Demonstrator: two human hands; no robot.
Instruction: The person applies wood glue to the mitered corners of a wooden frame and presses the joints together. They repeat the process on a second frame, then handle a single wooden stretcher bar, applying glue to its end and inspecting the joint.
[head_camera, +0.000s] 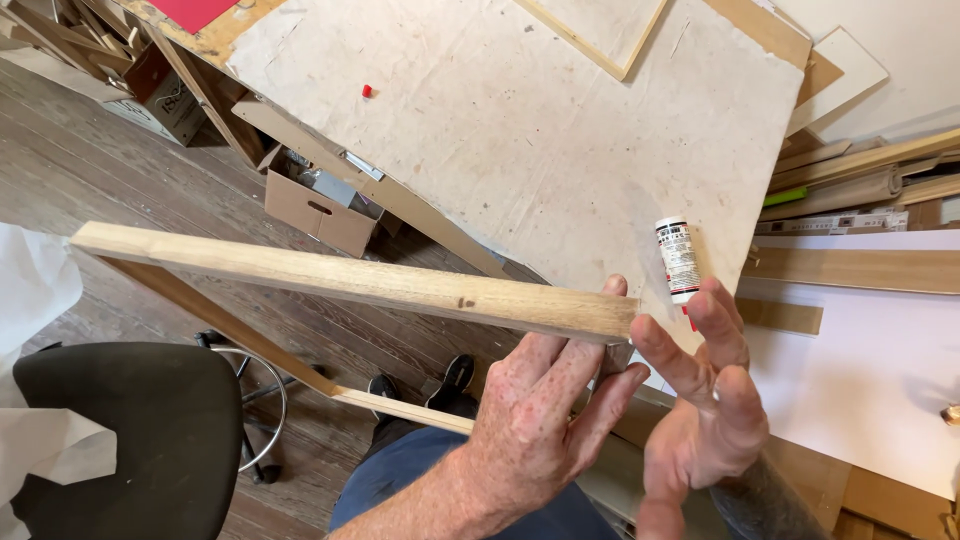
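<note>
Wooden frame (350, 282) runs lengthwise left from left hand (540, 410).

Around our workbench

We see a small red cap (367, 91) on the paper-covered tabletop (520, 130), an open cardboard box (318, 210) on the plank floor (120, 180), a black stool (130, 430), and stacked boards (860, 180) alongside.

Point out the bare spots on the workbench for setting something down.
The workbench is bare between the small red cap and the glue tube. The white sheet right of the right hand is also free. The far right edge is crowded with stacked wood strips.
</note>
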